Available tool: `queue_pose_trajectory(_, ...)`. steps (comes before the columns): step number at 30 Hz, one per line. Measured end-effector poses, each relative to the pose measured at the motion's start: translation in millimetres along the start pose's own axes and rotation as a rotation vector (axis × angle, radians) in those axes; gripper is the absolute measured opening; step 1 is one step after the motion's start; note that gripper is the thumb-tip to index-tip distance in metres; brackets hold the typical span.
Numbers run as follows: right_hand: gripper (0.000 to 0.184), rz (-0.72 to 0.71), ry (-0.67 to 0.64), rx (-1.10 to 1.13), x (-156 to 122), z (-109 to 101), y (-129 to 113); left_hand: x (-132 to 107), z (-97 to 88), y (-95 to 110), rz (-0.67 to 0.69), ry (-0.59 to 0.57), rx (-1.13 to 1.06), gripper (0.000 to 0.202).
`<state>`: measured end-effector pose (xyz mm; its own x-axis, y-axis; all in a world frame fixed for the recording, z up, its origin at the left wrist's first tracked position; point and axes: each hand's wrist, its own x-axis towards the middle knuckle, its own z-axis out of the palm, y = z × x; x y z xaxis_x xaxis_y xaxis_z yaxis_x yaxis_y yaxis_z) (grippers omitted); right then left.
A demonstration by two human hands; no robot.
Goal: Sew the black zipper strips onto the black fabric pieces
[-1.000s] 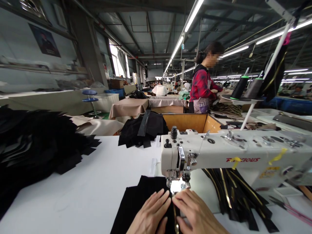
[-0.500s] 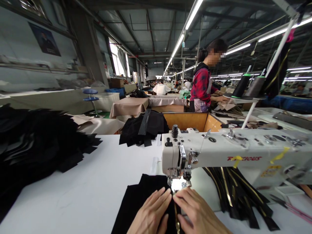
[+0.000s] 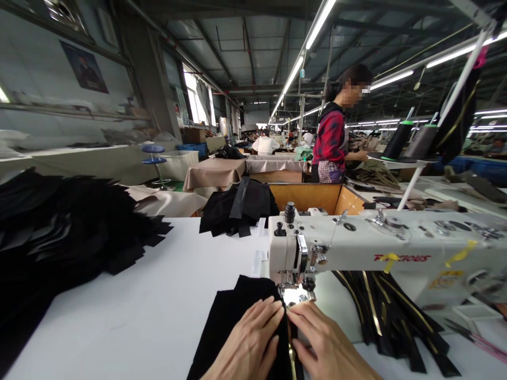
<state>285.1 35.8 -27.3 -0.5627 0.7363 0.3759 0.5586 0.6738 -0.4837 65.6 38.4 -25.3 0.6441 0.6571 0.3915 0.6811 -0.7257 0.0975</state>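
Note:
My left hand (image 3: 255, 338) lies flat on a black fabric piece (image 3: 222, 322), fingers stretched toward the presser foot and thumb slightly apart. Along that piece's right edge runs a black zipper (image 3: 292, 356) with gold teeth. My right hand (image 3: 322, 338) has its fingers bent and pressed on the zipper tape, fingertips just in front of the presser foot (image 3: 295, 298). The white sewing machine (image 3: 348, 253) has its lamp lit over the needle area, and glare hides the needle. The fabric's front end passes beside the foot.
A tall heap of black fabric pieces (image 3: 71, 227) covers the table's left side. Another black pile (image 3: 241, 206) lies behind. Gold-toothed zippers (image 3: 384, 316) hang under the machine arm, near pink-handled scissors (image 3: 479, 338). Thread cones (image 3: 398, 140) stand at right. A co-worker (image 3: 330, 137) stands beyond.
The black fabric has slid a little farther forward past the presser foot, both hands keeping their places on it. The view has shifted slightly. The co-worker's arms have moved over the materials.

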Motion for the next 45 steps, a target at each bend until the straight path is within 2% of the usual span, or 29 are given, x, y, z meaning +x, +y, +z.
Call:
queue_pose_trajectory(9, 0.044, -0.025, 0.048, -0.060, 4, 1, 4, 4, -0.3, -8, 0.040, 0.042, -0.061, 0.052)
queue_pose_trajectory(26, 0.045, -0.011, 0.016, -0.066, 0, 8, 13, 5, 0.3, -12, 0.078, 0.019, -0.047, 0.052)
queue_pose_trajectory(32, 0.045, -0.001, 0.013, -0.058, 3, 6, 11, 8, -4.8, -13, 0.074, 0.027, -0.060, 0.053)
queue_pose_trajectory(42, 0.046, 0.026, -0.062, -0.142, 3, 1, 10, 11, -2.9, -12, 0.053, 0.072, -0.088, 0.045)
queue_pose_trajectory(45, 0.047, 0.049, -0.095, -0.170, 3, -1, 6, 12, -3.3, -12, 0.052, 0.047, -0.084, 0.045)
